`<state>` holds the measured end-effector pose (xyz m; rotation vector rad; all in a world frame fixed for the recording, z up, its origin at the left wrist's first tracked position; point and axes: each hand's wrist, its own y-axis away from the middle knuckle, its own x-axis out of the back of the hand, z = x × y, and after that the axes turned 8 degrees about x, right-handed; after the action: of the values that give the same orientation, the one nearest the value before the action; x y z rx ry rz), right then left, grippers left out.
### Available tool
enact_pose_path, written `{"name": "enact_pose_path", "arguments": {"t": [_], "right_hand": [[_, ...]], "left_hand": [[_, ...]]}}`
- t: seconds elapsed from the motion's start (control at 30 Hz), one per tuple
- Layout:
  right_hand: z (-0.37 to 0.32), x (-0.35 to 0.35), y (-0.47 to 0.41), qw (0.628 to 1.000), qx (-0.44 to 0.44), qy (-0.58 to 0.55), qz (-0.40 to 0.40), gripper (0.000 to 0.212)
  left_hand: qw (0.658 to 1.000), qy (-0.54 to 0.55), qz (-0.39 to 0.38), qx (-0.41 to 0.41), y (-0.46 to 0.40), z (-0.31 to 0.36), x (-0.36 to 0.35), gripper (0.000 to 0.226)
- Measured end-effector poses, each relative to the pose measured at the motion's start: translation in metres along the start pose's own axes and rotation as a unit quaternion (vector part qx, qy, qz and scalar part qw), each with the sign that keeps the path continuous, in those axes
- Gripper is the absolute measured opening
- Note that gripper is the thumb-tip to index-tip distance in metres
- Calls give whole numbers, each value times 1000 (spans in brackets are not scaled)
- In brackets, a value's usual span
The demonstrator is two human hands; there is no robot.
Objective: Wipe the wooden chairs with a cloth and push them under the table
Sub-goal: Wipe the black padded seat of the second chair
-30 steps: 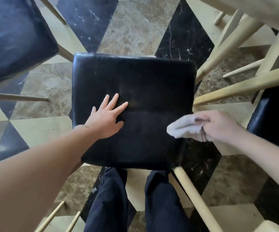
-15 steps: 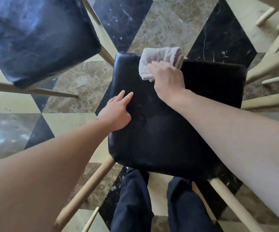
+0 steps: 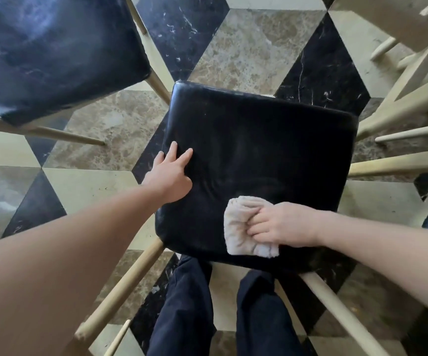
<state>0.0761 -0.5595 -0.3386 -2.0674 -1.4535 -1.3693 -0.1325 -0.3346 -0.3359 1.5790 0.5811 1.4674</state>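
Note:
A wooden chair with a black padded seat (image 3: 259, 155) stands right below me, its pale legs splaying toward my feet. My left hand (image 3: 170, 173) rests on the seat's left edge, fingers spread over the rim. My right hand (image 3: 282, 224) presses a crumpled off-white cloth (image 3: 241, 222) against the seat's near right part, fingers closed over the cloth.
A second chair with a dark seat (image 3: 53, 52) stands at the upper left, close to the first. Pale wooden legs and rungs (image 3: 400, 106) of the table and further chairs crowd the right side. The floor (image 3: 246, 55) is patterned marble. My dark trouser legs (image 3: 223, 312) are just under the seat's near edge.
My right hand has swept the cloth from the seat's far left corner down to its near right part. My left hand has slid outward to the left edge.

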Motion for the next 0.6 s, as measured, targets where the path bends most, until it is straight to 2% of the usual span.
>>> {"name": "enact_pose_path", "arguments": {"t": [0.1, 0.17, 0.23, 0.3, 0.33, 0.37, 0.43, 0.5, 0.57, 0.6], "right_hand": [[56, 26, 47, 988, -41, 107, 101, 25], [82, 41, 70, 973, -134, 110, 149, 31], [95, 48, 79, 950, -254, 91, 158, 36], [95, 43, 65, 906, -368, 34, 204, 38], [90, 43, 48, 863, -439, -12, 248, 36], [87, 44, 25, 796, -518, -53, 307, 30], [91, 54, -25, 623, -643, -141, 422, 22], [101, 69, -72, 500, -681, -222, 487, 41], [109, 87, -111, 424, -667, -262, 554, 53], [110, 91, -123, 437, -658, -262, 555, 55]], "left_hand": [[1000, -20, -3, -8, 0, 0, 0, 85], [999, -32, -1, -7, 1, 2, 4, 83], [999, -46, 2, -5, 2, 4, 7, 81], [999, -37, 6, -2, 3, 8, 8, 80], [1000, -27, 11, -1, 4, 10, 9, 79], [1000, -21, 17, -3, 4, 9, 11, 77], [1000, -4, 5, -12, 1, 6, 14, 75], [998, 53, -15, 12, 0, 4, 19, 78], [985, 162, -2, 62, 2, 4, 29, 78], [971, 226, 0, 78, 1, 10, 30, 68]]}}
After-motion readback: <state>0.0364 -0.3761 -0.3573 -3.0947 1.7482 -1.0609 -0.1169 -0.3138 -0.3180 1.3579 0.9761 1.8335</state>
